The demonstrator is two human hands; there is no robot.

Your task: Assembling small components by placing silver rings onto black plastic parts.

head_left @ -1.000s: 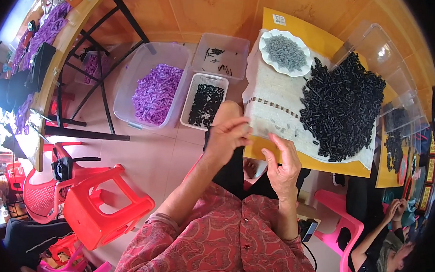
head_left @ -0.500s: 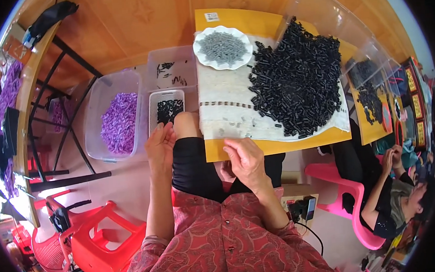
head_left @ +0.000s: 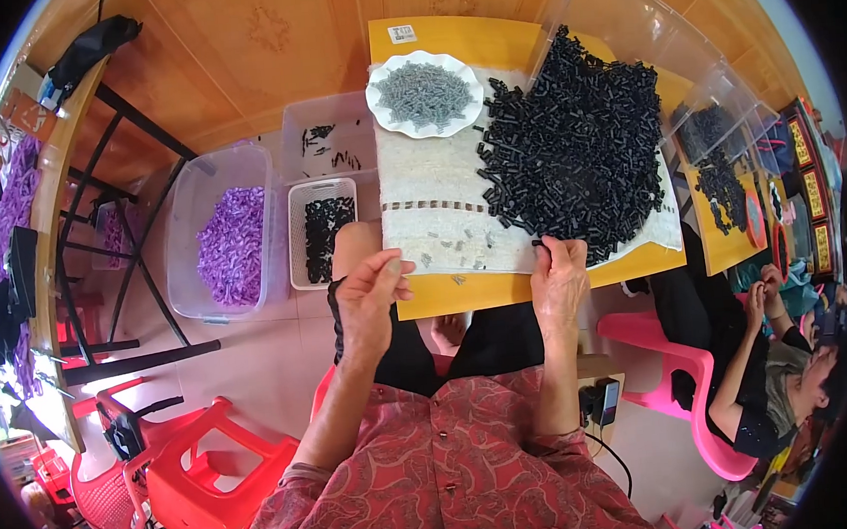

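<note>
My right hand (head_left: pixel 560 280) is at the near edge of the white cloth (head_left: pixel 428 172), its thumb and fingertips closed on a small black tubular piece (head_left: pixel 539 244). Just beyond it spreads a large heap of the same black pieces (head_left: pixel 576 148). My left hand (head_left: pixel 370 302) hovers by the board's left front corner, fingers curled in against the thumb; whatever it may hold is too small to make out. Between the hands, several tiny grey pieces (head_left: pixel 475 242) lie scattered on the cloth. A white scalloped dish (head_left: pixel 375 103) at the far left of the cloth holds many more grey ones.
The yellow board (head_left: pixel 474 300) sits over my knees. Left of it stand a white basket (head_left: pixel 296 258) of black parts, a clear bin (head_left: pixel 289 127) with a few dark parts and a tub (head_left: pixel 178 241) of purple pieces. A person (head_left: pixel 780 388) sits at right; red stools (head_left: pixel 214 481) stand at left.
My left hand has moved right, from beside the white basket to the board's corner. My right hand has shifted right and forward to the heap's edge, where it now pinches a black piece.
</note>
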